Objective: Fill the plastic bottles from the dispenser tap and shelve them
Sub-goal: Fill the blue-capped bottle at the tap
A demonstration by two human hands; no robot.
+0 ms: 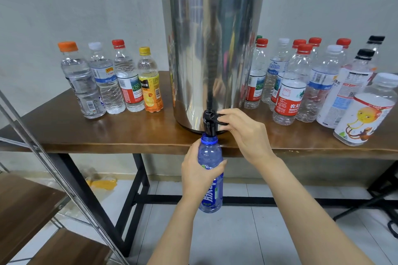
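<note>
Blue bottle (210, 153) is up under the tap (208, 125), open neck right at the spout, body hanging below the table (64, 135) edge. The left hand (198, 176) wraps its middle, fingers and thumb curled round the label, holding it upright. Just above that grip and a touch to its right, the right hand (245, 133) pinches the black lever (217, 116), fingers over the top, thumb beneath. Is water running? Can't tell, and the level inside the tinted plastic doesn't read either.

This looks like the filling step, one bottle at the spout. Behind both hands rises the steel dispenser (211, 49). Out left of the grip, four capped bottles (112, 79) in a row; out right, a bigger crowd of bottles (312, 84), all capped. Low and far left of the holding hand, the wooden boards of a metal rack (25, 200).

Next up, I'd judge: hold the neck lined up, shut the lever before the bottle comes down, find its cap, none in view, then swing left to the rack.
</note>
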